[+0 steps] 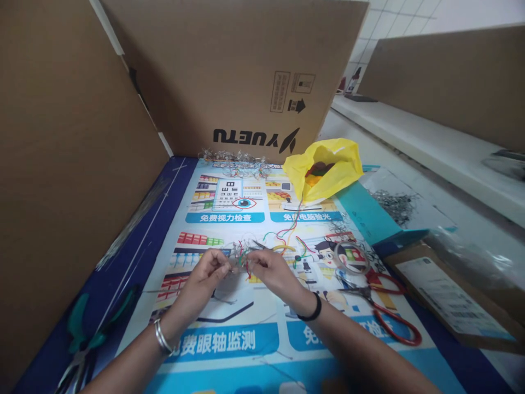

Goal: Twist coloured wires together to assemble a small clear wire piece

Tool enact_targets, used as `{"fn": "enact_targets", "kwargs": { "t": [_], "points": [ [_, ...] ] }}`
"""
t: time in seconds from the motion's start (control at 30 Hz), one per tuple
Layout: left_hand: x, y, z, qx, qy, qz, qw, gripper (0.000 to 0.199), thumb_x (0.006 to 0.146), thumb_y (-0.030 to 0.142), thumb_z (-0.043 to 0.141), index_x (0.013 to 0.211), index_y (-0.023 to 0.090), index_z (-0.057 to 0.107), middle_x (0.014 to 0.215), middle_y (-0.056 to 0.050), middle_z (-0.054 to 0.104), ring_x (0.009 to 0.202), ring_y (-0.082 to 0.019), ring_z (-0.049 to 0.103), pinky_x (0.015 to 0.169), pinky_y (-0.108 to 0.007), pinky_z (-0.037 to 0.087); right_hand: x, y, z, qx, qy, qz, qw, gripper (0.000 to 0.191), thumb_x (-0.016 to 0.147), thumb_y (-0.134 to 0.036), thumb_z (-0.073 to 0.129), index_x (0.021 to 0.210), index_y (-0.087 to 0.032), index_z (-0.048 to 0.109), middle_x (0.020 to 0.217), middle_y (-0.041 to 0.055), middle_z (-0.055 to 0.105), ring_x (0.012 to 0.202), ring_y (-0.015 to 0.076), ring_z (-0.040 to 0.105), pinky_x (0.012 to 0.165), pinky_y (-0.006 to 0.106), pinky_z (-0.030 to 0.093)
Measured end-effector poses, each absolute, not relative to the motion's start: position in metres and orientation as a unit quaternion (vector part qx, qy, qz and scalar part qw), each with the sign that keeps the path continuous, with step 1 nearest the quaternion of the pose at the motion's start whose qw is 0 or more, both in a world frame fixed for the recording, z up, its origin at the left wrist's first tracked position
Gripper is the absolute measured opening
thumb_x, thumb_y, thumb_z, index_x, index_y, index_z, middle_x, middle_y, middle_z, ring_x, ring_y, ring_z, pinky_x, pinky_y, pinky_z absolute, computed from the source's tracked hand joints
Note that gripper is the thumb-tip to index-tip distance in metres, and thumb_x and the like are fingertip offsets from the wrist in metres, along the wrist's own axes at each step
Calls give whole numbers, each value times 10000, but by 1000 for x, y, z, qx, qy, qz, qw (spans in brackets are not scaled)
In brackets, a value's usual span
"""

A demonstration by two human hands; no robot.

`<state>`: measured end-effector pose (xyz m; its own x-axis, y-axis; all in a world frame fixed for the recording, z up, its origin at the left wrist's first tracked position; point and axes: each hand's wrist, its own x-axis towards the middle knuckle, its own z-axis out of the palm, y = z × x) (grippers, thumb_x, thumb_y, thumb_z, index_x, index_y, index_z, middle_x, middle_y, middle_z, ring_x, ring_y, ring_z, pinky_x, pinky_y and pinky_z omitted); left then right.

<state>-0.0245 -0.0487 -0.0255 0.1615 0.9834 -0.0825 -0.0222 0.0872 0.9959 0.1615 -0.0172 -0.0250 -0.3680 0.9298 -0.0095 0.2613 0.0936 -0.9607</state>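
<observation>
My left hand (pixel 211 268) is closed in a pinch on a small bundle of thin wires (pixel 238 253) above the middle of the poster. Close to its right, my right hand (pixel 274 272) pinches the same bundle, where green and red threads show between the fingertips. What exactly each fingertip grips is too small to make out. Loose red, green and yellow threads (pixel 292 232) lie just beyond my right hand and run up to a yellow bag (pixel 342 183) that gapes open. Near my right forearm rest red-handled scissors (pixel 396 317) and a clear tape roll (pixel 351 258).
Green-handled pliers (pixel 82 345) lie at the lower left. Tall cardboard panels (pixel 229 71) wall off the left and back. Wire pieces (pixel 235 157) line the back edge. More dark wire bits (pixel 396 207) sit at the right, behind a cardboard parcel (pixel 455 295) with a label.
</observation>
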Motion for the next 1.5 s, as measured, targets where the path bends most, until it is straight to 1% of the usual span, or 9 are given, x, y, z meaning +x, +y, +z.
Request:
{"fn": "enact_targets", "kwargs": {
  "t": [0.1,0.2,0.3,0.6,0.77,0.9,1.03,1.23,1.5],
  "points": [
    [-22,-49,-22,513,478,442,560,153,833,305,562,809,200,454,743,29,513,705,-116,481,654,-230,359,161,-19,-24,-427,-611,565,354,147,729,-143,514,624,-182,609,564,-38,500,556,107,447,532,216,328],
    [-20,-49,-19,510,486,441,556,171,822,313,569,798,200,444,731,31,499,683,-115,468,637,-230,357,160,-22,-22,-428,-519,632,386,92,688,-147,556,700,-181,640,649,-23,569,634,122,503,606,231,373],
    [-19,-49,-20,505,493,444,552,172,820,315,565,801,203,437,732,29,503,684,-119,472,645,-237,363,159,-25,-19,-441,-443,669,401,143,655,-158,595,780,-177,661,695,-11,604,666,130,527,652,249,388],
    [-21,-48,-23,516,507,444,528,170,804,323,575,797,197,462,755,17,516,713,-132,486,659,-241,375,158,-26,-18,-436,-427,669,424,59,667,-183,619,715,-163,648,701,-4,601,686,127,519,674,257,381],
    [-20,-48,-18,528,526,437,503,173,794,322,574,755,183,479,723,12,492,670,-130,452,621,-236,363,157,-29,-11,-425,-438,667,427,51,677,-207,635,701,-163,635,712,0,602,698,131,530,666,252,394],
    [-20,-49,-20,550,526,431,485,146,798,302,562,753,177,503,707,10,495,659,-130,452,612,-237,362,156,-30,-13,-429,-465,643,432,77,692,-246,646,709,-173,627,685,-6,585,672,131,529,640,246,411],
    [-21,-49,-23,576,532,427,450,103,803,269,543,758,179,520,709,5,517,668,-139,472,632,-252,376,156,-30,-22,-449,-519,576,444,85,722,-265,634,725,-180,634,708,10,601,685,139,534,617,239,426],
    [-24,-49,-16,681,538,387,311,71,807,203,518,751,197,561,801,-14,549,783,-172,496,708,-287,389,158,-29,-26,-476,-584,472,457,52,727,-238,629,720,-189,645,747,9,585,679,131,516,629,242,416],
    [-20,-48,-10,703,548,385,237,70,815,238,545,812,219,612,815,-25,531,788,-181,483,704,-298,401,158,-28,-25,-486,-596,448,457,41,725,-227,622,718,-194,645,750,12,578,673,136,514,626,249,418]
  ]
}}
